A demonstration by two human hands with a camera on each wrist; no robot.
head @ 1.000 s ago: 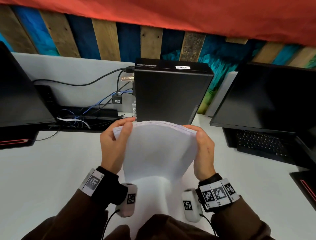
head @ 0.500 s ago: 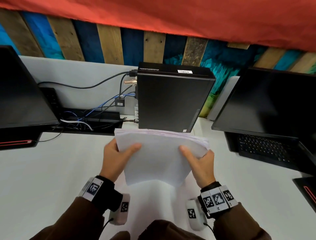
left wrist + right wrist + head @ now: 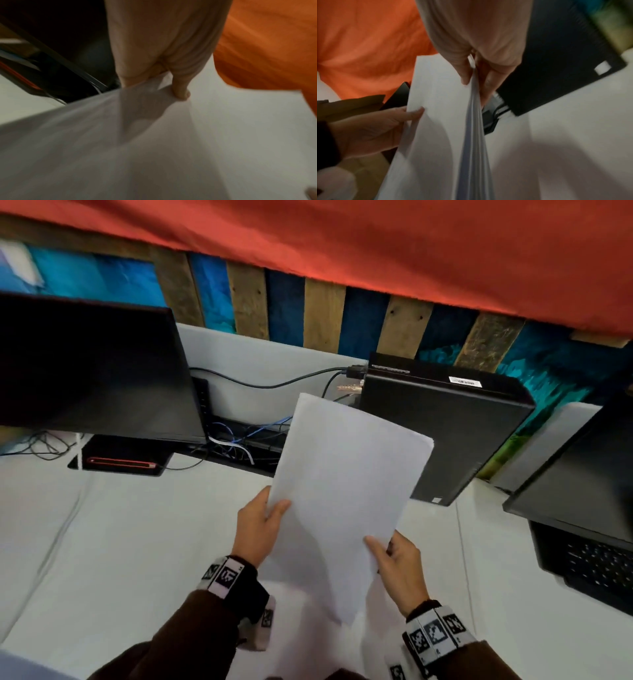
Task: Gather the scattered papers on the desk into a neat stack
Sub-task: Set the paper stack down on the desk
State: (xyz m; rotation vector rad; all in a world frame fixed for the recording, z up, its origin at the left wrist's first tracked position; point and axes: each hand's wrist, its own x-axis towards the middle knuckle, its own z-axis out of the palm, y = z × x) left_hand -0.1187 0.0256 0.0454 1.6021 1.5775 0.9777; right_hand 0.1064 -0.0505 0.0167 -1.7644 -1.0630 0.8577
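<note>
You hold the paper stack (image 3: pixel 346 491) above the table (image 3: pixel 120 542): left hand (image 3: pixel 257 529) and right hand (image 3: pixel 399 566) each grip clamped on opposite edges, keeping the sheets aligned.

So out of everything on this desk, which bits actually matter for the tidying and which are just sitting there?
Part of the job:
- stack of papers, held up off the desk
- left hand, gripping its left edge
- right hand, gripping its lower right edge
- white desk

Just lying about:
- black computer tower
- monitor
- laptop
- tangle of cables
</note>
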